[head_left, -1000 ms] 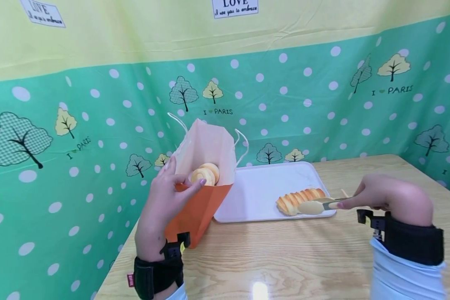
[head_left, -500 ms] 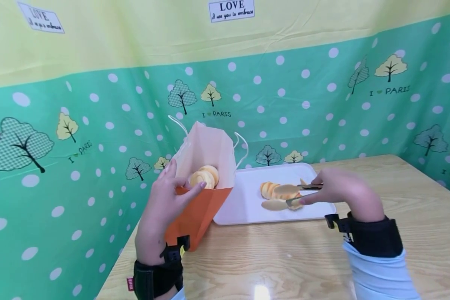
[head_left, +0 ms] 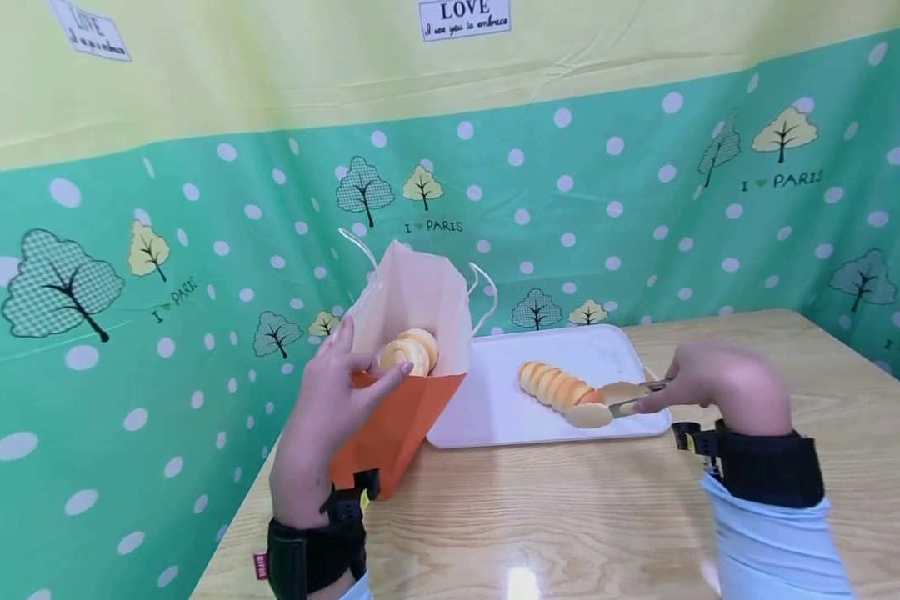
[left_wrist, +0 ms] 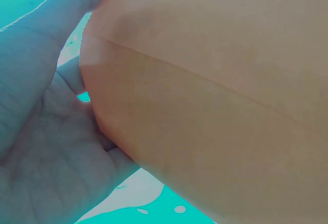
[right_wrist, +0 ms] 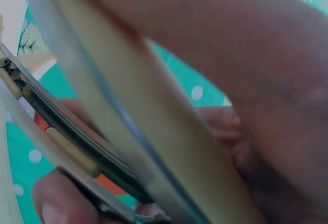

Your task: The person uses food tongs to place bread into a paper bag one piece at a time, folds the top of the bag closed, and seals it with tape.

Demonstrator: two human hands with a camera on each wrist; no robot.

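Observation:
My left hand (head_left: pixel 326 408) grips the near left rim of an orange paper bag (head_left: pixel 397 425), with its mouth tilted toward me. Round golden bread rolls (head_left: pixel 407 357) show inside the bag, next to my thumb. The bag's wall (left_wrist: pixel 205 111) fills most of the left wrist view. In my right hand (head_left: pixel 731 383) are food tongs (head_left: pixel 588 415) with beige tips, spread apart around the right end of a ridged golden pastry (head_left: pixel 551 385). That pastry lies diagonally on the white tray (head_left: pixel 480 421). Whether the tips touch it, I cannot tell. The tongs' handle (right_wrist: pixel 154 111) crosses the right wrist view.
White cord handles (head_left: pixel 487 296) stand up from the bag's rim. The bag overlaps the tray's left edge. A wooden table (head_left: pixel 555 508) lies under everything, and a green and yellow printed curtain (head_left: pixel 570 217) hangs behind it and along the left side.
The tongs moved left over the pastry, then drew back right somewhat. The pastry shifted left and turned, its right end now nearer me. My left hand and the bag stayed nearly still.

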